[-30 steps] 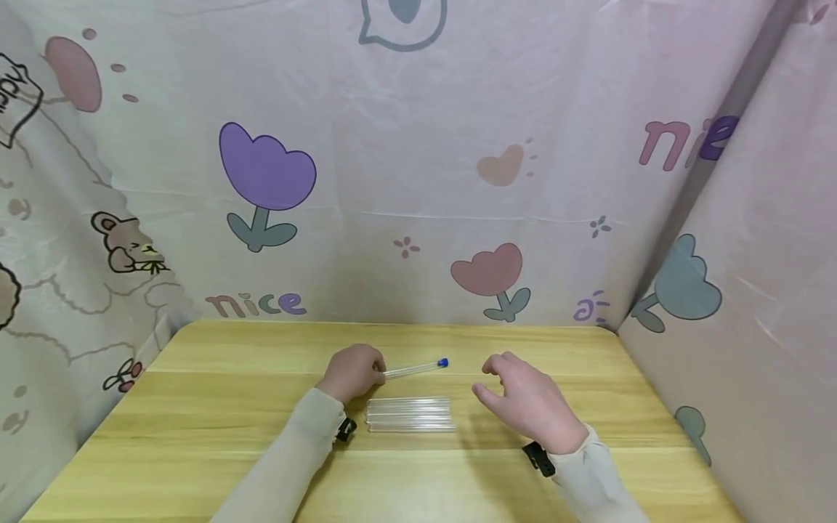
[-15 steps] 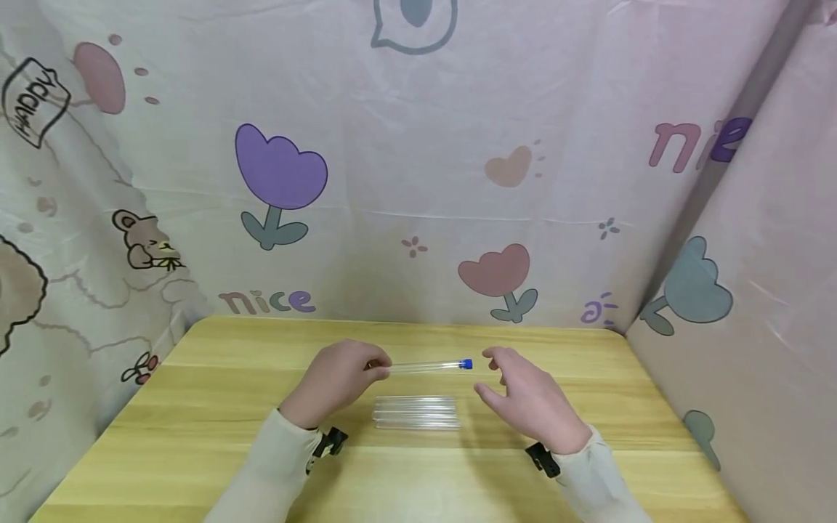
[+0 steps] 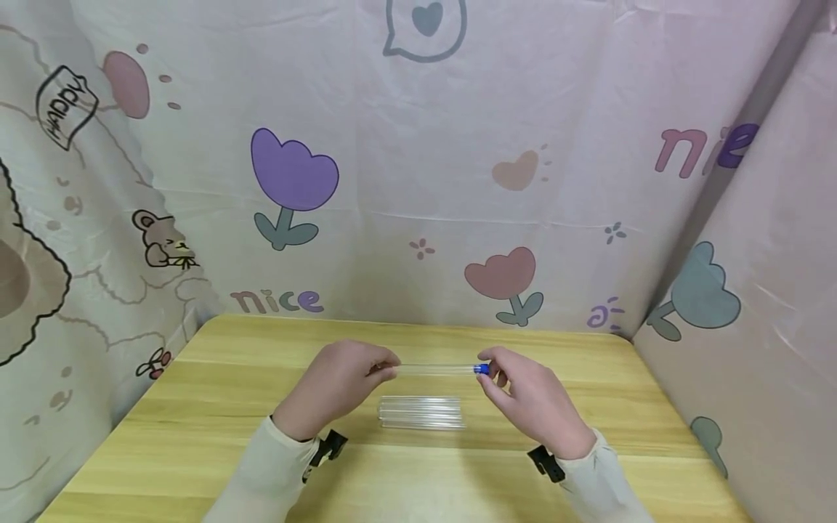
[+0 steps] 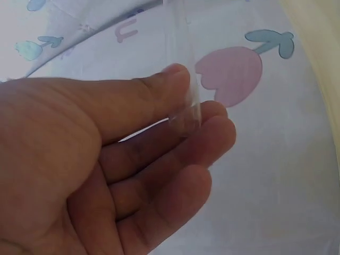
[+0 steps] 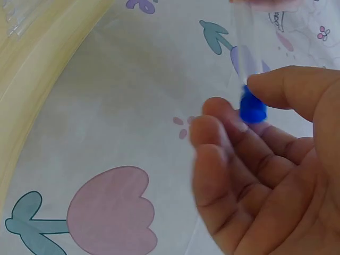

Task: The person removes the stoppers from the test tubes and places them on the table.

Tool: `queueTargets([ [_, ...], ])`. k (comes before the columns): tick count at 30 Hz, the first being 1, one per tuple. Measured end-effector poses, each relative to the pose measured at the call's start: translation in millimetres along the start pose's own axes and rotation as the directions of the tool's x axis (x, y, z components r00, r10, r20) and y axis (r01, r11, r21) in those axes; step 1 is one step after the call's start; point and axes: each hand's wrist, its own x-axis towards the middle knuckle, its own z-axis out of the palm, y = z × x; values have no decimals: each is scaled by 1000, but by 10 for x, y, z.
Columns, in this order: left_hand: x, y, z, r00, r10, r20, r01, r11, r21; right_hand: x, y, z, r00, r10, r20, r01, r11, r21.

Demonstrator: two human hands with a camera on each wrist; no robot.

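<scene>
A clear test tube [image 3: 434, 370] with a blue cap [image 3: 482, 369] lies level between my two hands, above the table. My left hand [image 3: 336, 385] pinches its rounded, uncapped end between thumb and fingers, as the left wrist view shows on the tube [image 4: 180, 53]. At the other end my right hand [image 3: 532, 399] has its thumb against the cap [image 5: 253, 109], with the fingers curled around behind it. Below the held tube, a row of several clear tubes [image 3: 421, 412] rests side by side on the wooden table [image 3: 418, 479].
A pale curtain [image 3: 405, 145] printed with flowers and words hangs behind the table's far edge and along both sides. Each wrist carries a small black camera mount, one at the left cuff [image 3: 327, 450] and one at the right [image 3: 546, 465].
My left hand has lifted the capped tube and carried it rightward, levelling it. Its blue cap has come between my right thumb and fingers, which stood apart from it before.
</scene>
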Motion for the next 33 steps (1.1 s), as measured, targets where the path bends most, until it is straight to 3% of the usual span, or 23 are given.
queueTargets([
  [5, -19, 44, -26, 999, 32, -14, -32, 999, -5, -3, -14, -13, 996, -66, -58, 66, 998, 8],
  [10, -45, 55, -58, 999, 32, 38, -31, 998, -48, 7, -11, 3, 991, -101, -91, 102, 995, 5],
  [21, -35, 43, -37, 994, 69, 90, -59, 993, -101, 3, -32, 51, 992, -94, -87, 93, 996, -13],
  [33, -23, 42, -26, 993, 85, 76, -81, 995, -59, 9, -26, 59, 986, -121, -117, 120, 993, -21],
])
